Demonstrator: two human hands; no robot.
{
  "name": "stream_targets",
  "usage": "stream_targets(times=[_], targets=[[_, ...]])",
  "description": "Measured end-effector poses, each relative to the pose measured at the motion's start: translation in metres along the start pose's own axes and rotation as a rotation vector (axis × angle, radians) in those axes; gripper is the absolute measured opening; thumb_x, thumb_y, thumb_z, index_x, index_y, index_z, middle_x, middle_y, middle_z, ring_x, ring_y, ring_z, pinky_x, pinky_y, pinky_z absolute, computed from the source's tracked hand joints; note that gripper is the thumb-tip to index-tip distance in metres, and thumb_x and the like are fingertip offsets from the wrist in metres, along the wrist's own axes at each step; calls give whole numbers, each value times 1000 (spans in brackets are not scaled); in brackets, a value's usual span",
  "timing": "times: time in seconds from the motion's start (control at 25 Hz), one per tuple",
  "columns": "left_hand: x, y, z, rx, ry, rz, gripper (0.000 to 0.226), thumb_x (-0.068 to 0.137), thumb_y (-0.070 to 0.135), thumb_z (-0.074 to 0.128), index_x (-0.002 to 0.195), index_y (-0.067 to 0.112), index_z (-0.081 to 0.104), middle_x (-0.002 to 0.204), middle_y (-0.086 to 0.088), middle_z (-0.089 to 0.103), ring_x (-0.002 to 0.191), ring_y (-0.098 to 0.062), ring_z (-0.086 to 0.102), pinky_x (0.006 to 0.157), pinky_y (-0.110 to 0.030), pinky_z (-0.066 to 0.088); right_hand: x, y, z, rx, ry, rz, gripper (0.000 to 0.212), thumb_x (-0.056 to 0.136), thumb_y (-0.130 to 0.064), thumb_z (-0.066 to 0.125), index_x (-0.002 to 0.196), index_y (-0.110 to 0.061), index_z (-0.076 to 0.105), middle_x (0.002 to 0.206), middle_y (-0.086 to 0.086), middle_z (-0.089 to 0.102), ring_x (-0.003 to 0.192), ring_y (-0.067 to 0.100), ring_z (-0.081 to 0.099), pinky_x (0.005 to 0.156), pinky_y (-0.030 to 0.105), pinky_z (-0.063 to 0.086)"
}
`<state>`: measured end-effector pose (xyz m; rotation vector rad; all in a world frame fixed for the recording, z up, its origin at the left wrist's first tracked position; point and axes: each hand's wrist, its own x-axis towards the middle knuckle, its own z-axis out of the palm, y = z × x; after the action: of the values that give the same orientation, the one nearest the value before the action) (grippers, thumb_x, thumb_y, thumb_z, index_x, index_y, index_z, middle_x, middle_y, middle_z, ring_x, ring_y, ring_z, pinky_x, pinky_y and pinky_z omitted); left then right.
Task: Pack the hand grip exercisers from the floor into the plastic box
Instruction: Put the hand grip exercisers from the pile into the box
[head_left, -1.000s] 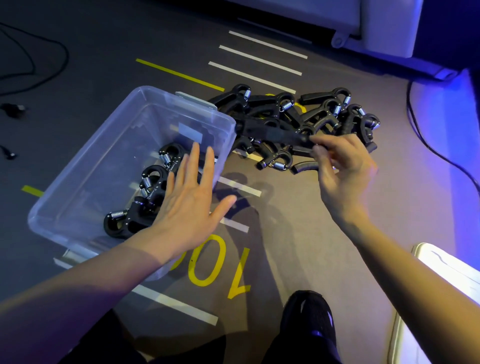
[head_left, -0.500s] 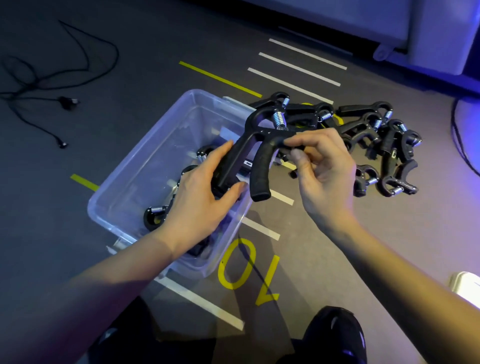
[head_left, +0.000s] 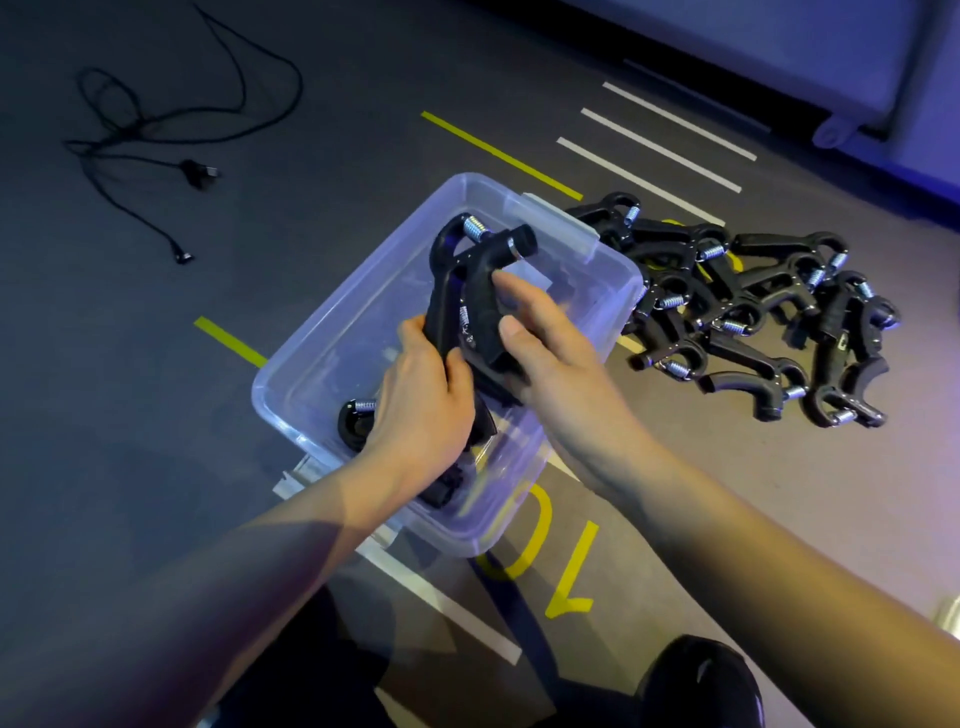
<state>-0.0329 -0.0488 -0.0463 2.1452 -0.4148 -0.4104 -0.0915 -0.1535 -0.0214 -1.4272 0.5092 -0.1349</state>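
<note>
The dark floor fills the frame, marked with white stripes and yellow lines; a yellow "10" is painted at lower centre, read upside down from this view. The clear plastic box sits at the centre of the frame, its upper left interior bare, with open floor to its left. A pile of hand grip exercisers lies on the floor at right of centre, touching the box's right wall. One exerciser is held above the open box, spring end up. The grip of the left hand is closed around its lower left handle, and the grip of the right hand is closed on the right handle, thumb on top. Other exercisers are seen at the box's lower end, partly hidden by the left hand. A black cable is coiled at upper left, well apart from the box.
</note>
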Motion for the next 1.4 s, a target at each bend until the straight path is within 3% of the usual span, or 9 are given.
stream_targets(times=[0.12,0.28,0.44,0.6,0.76,0.92,1.08,1.32,1.4], targets=[[-3,-10,-4,-25,-2,31,22,95,24,39,116,20,34,95,-6,60,85,-26,59,64,-37,42,5,-9,6,292,-55,125,29,98,-1,38,122,-14,48,99,7,61,92,25,62,76,26,56],[-4,-17,-6,-23,-114,33,38,94,31,44,128,23,31,109,2,56,102,-19,55,72,-27,44,15,-13,8,256,-110,171,33,93,11,34,97,-13,56,98,10,57,75,16,57,66,22,48],[-7,-29,-9,552,-164,124,81,89,51,42,148,17,-1,148,-4,21,137,-24,14,114,-48,12,49,-5,-10,-434,-1,76,36,91,3,36,99,-20,62,102,4,54,89,15,54,81,28,45],[-11,-36,-11,822,-137,235,82,90,59,30,148,16,-10,155,-8,-20,141,-29,-21,106,-52,-20,82,19,-16,-1111,-196,235,34,97,-21,33,123,-14,53,147,8,19,135,29,22,111,42,24],[3,-47,-22,936,-5,307,81,88,62,28,148,10,15,157,-15,1,143,-37,-4,108,-57,-10,96,40,-7,-1317,-319,404,46,98,-32,24,133,-8,42,155,10,0,140,34,10,111,44,19],[19,-56,-34,1014,-51,148,83,88,64,19,148,12,-4,155,-11,-20,141,-37,-14,110,-59,-3,115,53,-13,-1373,-404,535,57,96,-44,26,148,-21,23,159,1,-8,145,33,1,115,56,11],[18,-54,-34,990,-73,134,84,87,64,18,147,14,-10,153,-9,-25,141,-36,-17,111,-58,0,116,52,-15,-1421,-478,549,62,96,-48,29,151,-32,5,156,-6,-24,147,28,-6,117,53,7],[19,-58,-36,956,-59,155,83,86,64,20,149,14,-4,154,-8,-23,142,-34,-16,111,-57,-1,114,49,-20,-1548,-554,584,55,100,-25,33,151,-17,13,158,8,-18,146,33,-3,115,53,19],[19,-58,-35,956,-61,152,83,87,64,21,148,14,-4,154,-8,-23,142,-34,-16,111,-56,-1,112,43,-16,-1617,-565,624,58,100,-17,28,152,-18,2,156,8,-25,146,31,2,111,51,28]])
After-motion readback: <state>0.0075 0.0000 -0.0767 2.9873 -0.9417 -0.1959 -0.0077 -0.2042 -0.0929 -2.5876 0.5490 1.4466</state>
